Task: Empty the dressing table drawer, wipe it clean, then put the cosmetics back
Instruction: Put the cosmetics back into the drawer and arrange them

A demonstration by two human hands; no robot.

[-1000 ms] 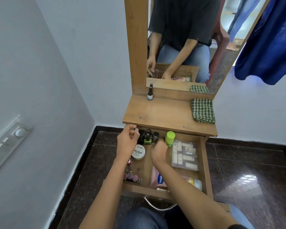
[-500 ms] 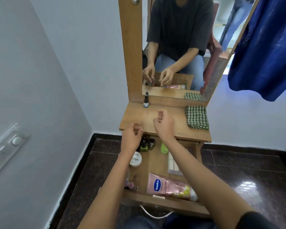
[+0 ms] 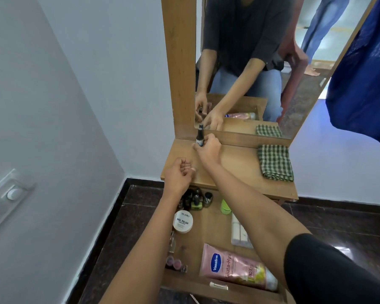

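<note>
Near: open wooden drawer [image 3: 208,234] pulled out below the wooden dressing table top [image 3: 239,165], still loaded. At its near edge, pink Vaseline lotion tube [image 3: 235,267] lying flat, cap to the right. Near left corner: small pink-capped pots [image 3: 173,263]. Mid-left: round white tub labelled NAIL POLISH [image 3: 183,221]. Right side: clear case of pale sticks [image 3: 239,233], partly hidden under the right forearm. Far end: cluster of dark nail polish bottles [image 3: 196,199] and a lime green cap [image 3: 226,207], half under the top's front edge.

Left hand [image 3: 179,175] over the top's near left edge, fingers curled into a loose fist; contents not discernible.

Further: right hand [image 3: 207,149] at the far left of the top, fingers closed around the base of a small dark bottle with a white label [image 3: 199,137], upright against the mirror frame [image 3: 181,69]. Folded green-and-white checked cloth [image 3: 274,162] on the far right of the top, well apart. Blue fabric [image 3: 362,73] hanging at far right.

Versus half a second ago: right hand moved from mid-top to the bottle; bottle position unchanged; left hand much the same.
</note>
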